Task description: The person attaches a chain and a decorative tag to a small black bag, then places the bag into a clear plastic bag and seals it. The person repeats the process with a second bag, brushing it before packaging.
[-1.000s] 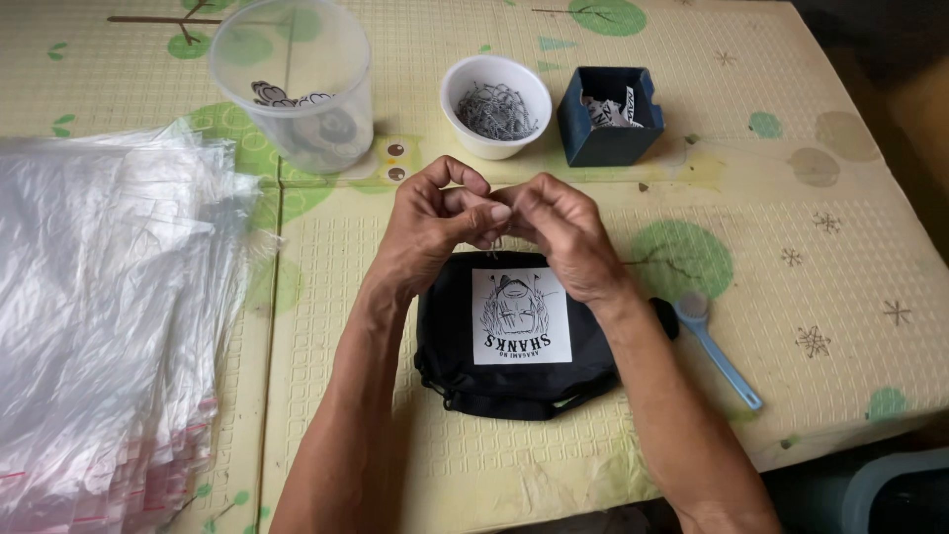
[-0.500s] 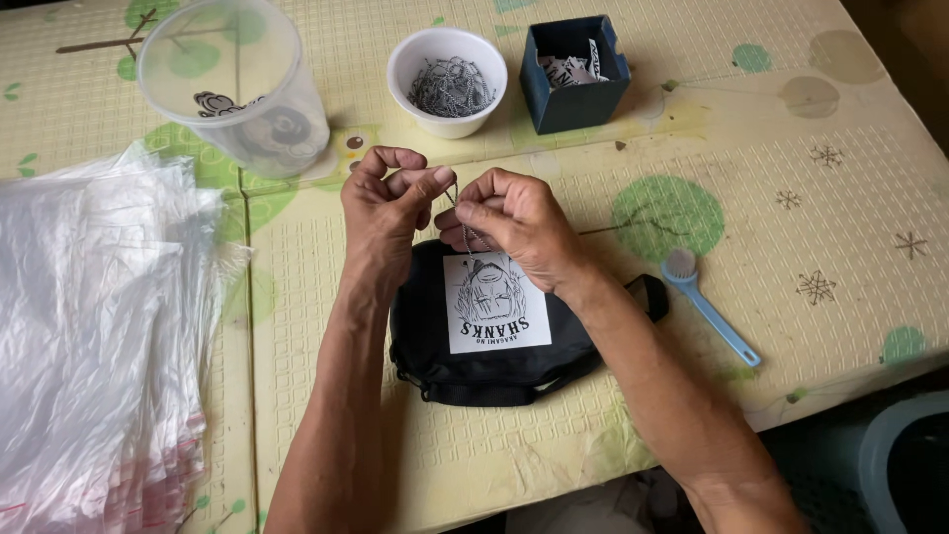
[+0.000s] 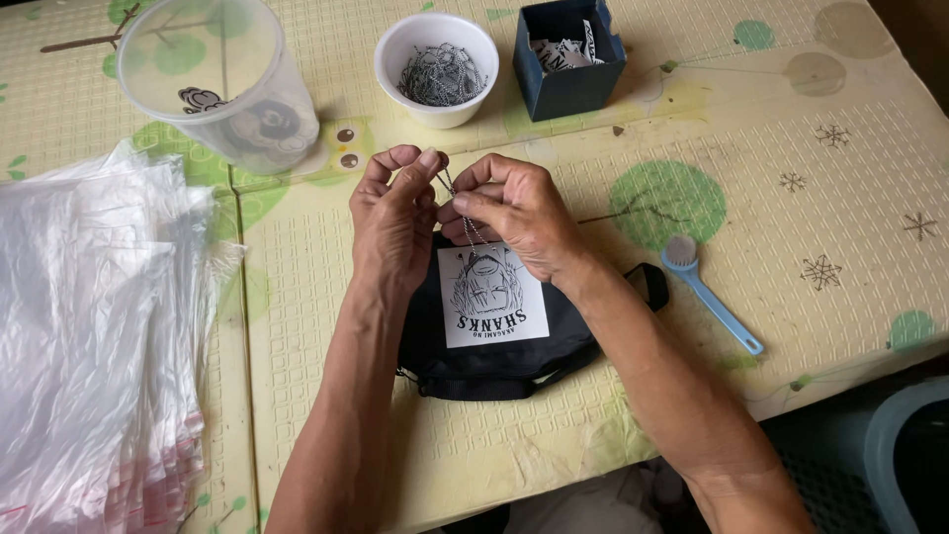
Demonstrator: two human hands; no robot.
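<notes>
Holding a thin silver ball chain (image 3: 465, 220) between pinched fingertips, the left hand (image 3: 395, 213) and the right hand (image 3: 514, 218) sat closer to the person than a second before, when they worked higher over the desk (image 3: 791, 138); the chain now hung slack from both grips over the white printed patch of the black pouch (image 3: 494, 326), so the fiddling with the chain's ends looked unfinished rather than done. Both hands were narrowed to a pinch on the chain, thumbs against forefingers, nearly touching each other. Beyond them stood a white bowl of chains (image 3: 437, 69), a dark blue box of tags (image 3: 571, 54) and a clear plastic tub (image 3: 213, 84), all apart from the hands. A stack of clear plastic bags (image 3: 89, 336) crowded the left, reaching the near edge, and a blue brush (image 3: 707, 302) lay to the right of the pouch. The widest bare stretch lay to the right, running to the desk's right edge; the pouch sat near the front edge, with little room below it.
</notes>
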